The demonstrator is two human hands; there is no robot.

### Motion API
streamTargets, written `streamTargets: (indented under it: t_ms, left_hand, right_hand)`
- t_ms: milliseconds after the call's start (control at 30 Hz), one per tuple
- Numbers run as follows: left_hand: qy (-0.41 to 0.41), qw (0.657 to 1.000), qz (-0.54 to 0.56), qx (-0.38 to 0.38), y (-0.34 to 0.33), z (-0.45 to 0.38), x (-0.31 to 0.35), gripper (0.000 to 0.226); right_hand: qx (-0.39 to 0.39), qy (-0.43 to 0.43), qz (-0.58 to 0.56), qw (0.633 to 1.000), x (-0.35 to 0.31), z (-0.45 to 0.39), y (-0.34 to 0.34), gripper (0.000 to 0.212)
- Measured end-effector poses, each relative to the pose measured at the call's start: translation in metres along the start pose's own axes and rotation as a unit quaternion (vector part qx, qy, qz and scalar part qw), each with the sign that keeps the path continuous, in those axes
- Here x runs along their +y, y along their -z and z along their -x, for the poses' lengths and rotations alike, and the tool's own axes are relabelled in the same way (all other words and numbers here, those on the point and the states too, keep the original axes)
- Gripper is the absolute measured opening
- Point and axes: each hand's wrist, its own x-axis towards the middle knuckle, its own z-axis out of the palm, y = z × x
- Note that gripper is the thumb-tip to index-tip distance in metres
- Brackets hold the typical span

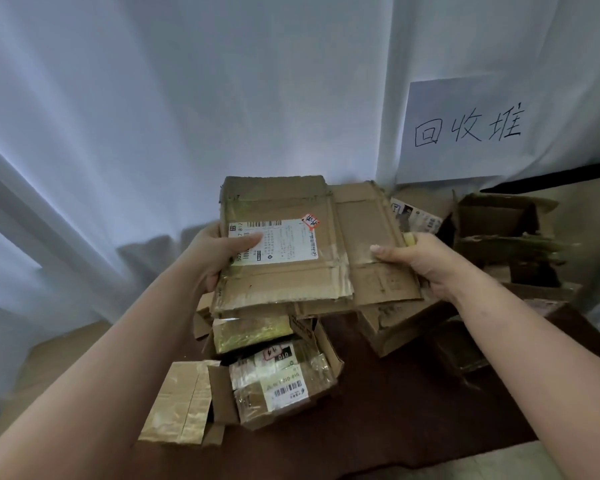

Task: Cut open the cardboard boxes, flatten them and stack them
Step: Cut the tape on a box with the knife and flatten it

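I hold a flattened cardboard box [291, 271] up in front of me, above the heap. It carries a white shipping label [284, 245] with a small red sticker. My left hand [215, 252] grips its left edge, thumb lying over the label. My right hand [420, 258] grips the right edge of the brown panel, thumb on top; something small and yellowish shows between its fingers. Below lies a taped box with barcode labels [278, 379] and a flattened taped piece [179, 403].
More opened boxes [499, 230] pile up at the right, under a white paper sign [468, 129] with handwritten characters on the curtain. A dark red mat [413, 420] covers the floor under the heap. White curtain fills the background.
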Motion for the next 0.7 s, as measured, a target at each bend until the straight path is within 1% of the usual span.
streamTargets:
  t_ms: [33, 100, 200, 267, 333, 400, 500, 567, 600, 633, 667, 700]
  left_hand:
    - [-0.007, 1.0, -0.026, 0.006, 0.001, -0.002, -0.002, 0.022]
    - [-0.027, 0.998, -0.062, 0.006, -0.001, -0.009, -0.001, 0.022]
    - [-0.064, 0.996, -0.053, -0.016, -0.012, -0.023, 0.008, 0.023]
    - [-0.086, 0.995, -0.036, -0.043, -0.027, -0.035, 0.016, 0.029]
    - [-0.105, 0.992, -0.017, -0.069, -0.05, -0.049, 0.024, 0.033]
    - [-0.116, 0.989, 0.007, -0.092, -0.08, -0.062, 0.034, 0.029]
    - [-0.111, 0.983, 0.077, -0.127, -0.137, -0.075, 0.053, 0.027]
    - [-0.097, 0.974, 0.137, -0.154, -0.177, -0.081, 0.062, 0.029]
    - [-0.1, 0.972, 0.133, -0.168, -0.198, -0.082, 0.063, 0.029]
    - [-0.111, 0.972, 0.102, -0.18, -0.22, -0.084, 0.06, 0.029]
    - [-0.133, 0.972, 0.046, -0.189, -0.243, -0.085, 0.055, 0.029]
    - [-0.171, 0.966, -0.037, -0.193, -0.267, -0.087, 0.048, 0.028]
  right_hand:
    - [0.008, -0.008, 0.007, 1.0, 0.004, -0.002, -0.003, 0.028]
    - [0.038, -0.013, -0.002, 0.999, 0.009, -0.006, -0.008, 0.029]
    - [0.092, 0.012, -0.016, 0.996, 0.003, -0.011, -0.001, 0.037]
    - [0.131, 0.046, -0.024, 0.99, -0.007, -0.01, 0.011, 0.039]
    - [0.177, 0.092, -0.026, 0.98, -0.023, -0.006, 0.032, 0.034]
    - [0.225, 0.132, -0.038, 0.965, -0.04, 0.001, 0.061, 0.028]
    - [0.29, 0.17, -0.096, 0.937, -0.064, 0.013, 0.116, 0.021]
    - [0.312, 0.187, -0.155, 0.918, -0.075, 0.018, 0.156, 0.023]
    - [0.318, 0.194, -0.184, 0.909, -0.079, 0.018, 0.175, 0.028]
    - [0.322, 0.198, -0.209, 0.902, -0.081, 0.019, 0.192, 0.034]
    - [0.324, 0.199, -0.23, 0.896, -0.083, 0.018, 0.207, 0.04]
    - [0.326, 0.197, -0.245, 0.891, -0.083, 0.017, 0.221, 0.042]
